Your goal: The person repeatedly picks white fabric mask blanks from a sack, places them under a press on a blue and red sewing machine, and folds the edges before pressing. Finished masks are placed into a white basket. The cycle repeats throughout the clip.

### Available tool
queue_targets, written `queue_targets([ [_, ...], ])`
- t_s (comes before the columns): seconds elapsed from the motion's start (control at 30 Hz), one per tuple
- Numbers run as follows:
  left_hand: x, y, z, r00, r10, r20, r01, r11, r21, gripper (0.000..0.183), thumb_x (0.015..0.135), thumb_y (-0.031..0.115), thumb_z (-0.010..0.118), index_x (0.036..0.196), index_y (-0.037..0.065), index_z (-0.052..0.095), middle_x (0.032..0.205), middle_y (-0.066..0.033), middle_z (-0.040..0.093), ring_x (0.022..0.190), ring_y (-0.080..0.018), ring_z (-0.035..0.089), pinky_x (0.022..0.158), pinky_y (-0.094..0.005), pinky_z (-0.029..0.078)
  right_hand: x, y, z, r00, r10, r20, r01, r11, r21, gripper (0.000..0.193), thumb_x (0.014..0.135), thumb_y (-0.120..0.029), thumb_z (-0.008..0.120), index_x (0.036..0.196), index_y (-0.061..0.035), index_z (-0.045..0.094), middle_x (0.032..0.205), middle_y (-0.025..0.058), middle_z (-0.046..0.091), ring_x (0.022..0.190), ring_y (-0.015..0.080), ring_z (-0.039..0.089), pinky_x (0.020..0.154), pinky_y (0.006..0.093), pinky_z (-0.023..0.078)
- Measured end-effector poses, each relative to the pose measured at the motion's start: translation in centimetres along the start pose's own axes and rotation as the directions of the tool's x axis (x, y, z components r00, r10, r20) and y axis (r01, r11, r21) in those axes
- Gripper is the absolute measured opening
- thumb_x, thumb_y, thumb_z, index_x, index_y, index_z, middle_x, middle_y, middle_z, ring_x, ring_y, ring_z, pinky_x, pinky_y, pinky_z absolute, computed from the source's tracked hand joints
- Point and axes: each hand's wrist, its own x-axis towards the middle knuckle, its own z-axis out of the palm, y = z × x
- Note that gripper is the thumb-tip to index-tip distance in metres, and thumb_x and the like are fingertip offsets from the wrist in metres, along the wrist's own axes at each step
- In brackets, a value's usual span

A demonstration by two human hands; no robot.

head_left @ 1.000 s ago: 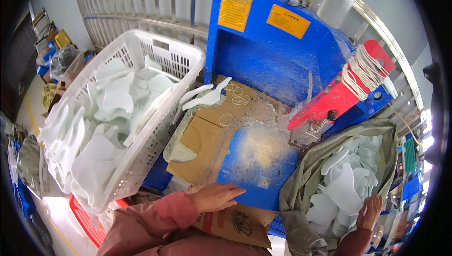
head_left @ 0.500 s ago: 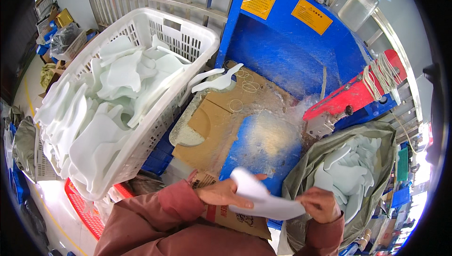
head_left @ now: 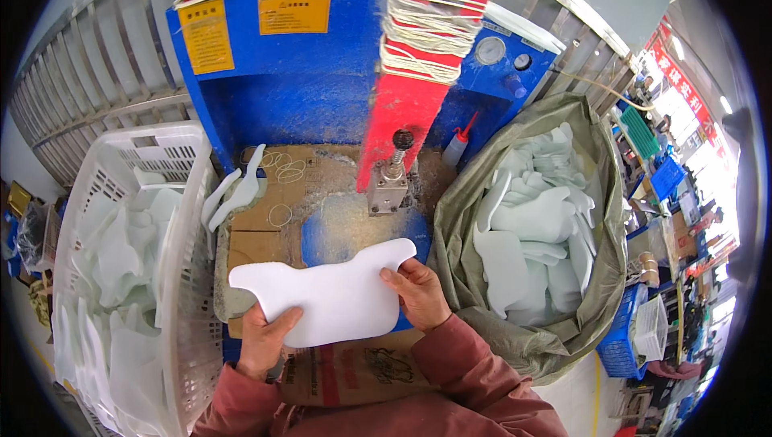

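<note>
Both hands on one cut white foam-like piece (head_left: 326,304), held in front of the torso, over the near edge of the blue pad (head_left: 414,228). Left hand (head_left: 264,339) pinches the lower left part: thumb on the upper face, fingers mostly hidden underneath. Right hand (head_left: 421,295) pinches the right edge, thumb on top too, fingers behind. Grip at both ends probably keeps the thin, floppy-looking sheet spread and level; broad face and notched far edge stay uncovered, likely so the outline can be seen.

Slatted white plastic basket (head_left: 173,332) on the left, olive sack (head_left: 454,272) on the right, rim spread wide; both hold stacks of similar pieces, seemingly set at either side for short reaches. Cannot tell which one the held piece belongs to.

Blue machine (head_left: 281,55) straight ahead. Its red arm (head_left: 402,115) carries a metal block (head_left: 388,196) above the pad's far side; pale cord (head_left: 426,35) is wound round the upper arm, reason unclear. Pale dust (head_left: 354,224) covers the pad. Cardboard (head_left: 249,204) lies beside it, perhaps as a cover, with loose elastic bands (head_left: 285,165) on top. Two slim white offcut-like pieces (head_left: 241,196) lie near the basket, apart from the stacks.
</note>
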Motion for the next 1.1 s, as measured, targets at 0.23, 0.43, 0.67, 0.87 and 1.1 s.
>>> queue_targets([
  [0.23,1.1,1.4,0.2,0.993,0.056,-0.104,-0.046,0.994,0.102,0.034,0.095,-0.001,0.068,0.129,-0.001,0.065,0.119,-0.0071,0.072,0.106,-0.0162,0.067,0.097,-0.0335,0.052,1.0,1.0,1.5,0.995,-0.089,0.042,0.091,0.995,-0.031,0.016,0.102,-0.013,0.069,0.1,-0.0004,0.06,0.089,-0.0045,0.057,0.084,0.003,0.051,0.071,0.0227,0.045],
  [0.43,1.8,3.2,0.0,0.988,0.116,-0.105,-0.112,0.993,0.047,0.047,0.096,0.003,0.071,0.141,-0.001,0.056,0.13,-0.0077,0.067,0.116,-0.0168,0.064,0.103,-0.0348,0.05,2.5,0.8,2.8,0.999,-0.04,0.027,0.036,0.989,0.147,0.018,0.105,-0.013,0.065,0.114,0.0011,0.064,0.097,-0.0035,0.065,0.086,0.0015,0.054,0.072,0.0218,0.046],
  [0.67,1.5,5.4,-0.7,0.976,0.164,-0.143,-0.166,0.986,-0.001,0.06,0.095,0.01,0.075,0.148,-0.001,0.049,0.135,-0.0101,0.064,0.122,-0.0214,0.062,0.107,-0.0375,0.048,3.2,0.5,3.8,0.991,-0.043,0.125,0.018,0.982,0.19,0.021,0.106,-0.015,0.064,0.119,0.002,0.065,0.1,-0.003,0.067,0.088,0.0013,0.056,0.075,0.0208,0.048],
  [0.87,1.7,6.2,-0.1,0.982,0.133,-0.133,-0.138,0.99,-0.027,0.06,0.094,0.01,0.07,0.149,-0.003,0.049,0.137,-0.0147,0.064,0.122,-0.0263,0.064,0.108,-0.0394,0.049,3.0,-0.1,4.0,0.994,0.005,0.108,-0.033,0.965,0.259,0.025,0.106,-0.015,0.064,0.123,0.0032,0.066,0.106,-0.001,0.069,0.091,0.003,0.059,0.078,0.0217,0.05],
  [1.1,2.4,6.1,0.5,0.986,0.121,-0.117,-0.127,0.991,-0.048,0.058,0.096,0.007,0.07,0.149,-0.003,0.048,0.136,-0.0132,0.064,0.122,-0.0239,0.063,0.107,-0.0372,0.048,3.0,-0.7,3.4,0.992,-0.003,0.127,-0.031,0.964,0.266,0.03,0.105,-0.015,0.065,0.129,0.0042,0.065,0.111,0.0011,0.069,0.095,0.0049,0.061,0.082,0.0228,0.051],
])
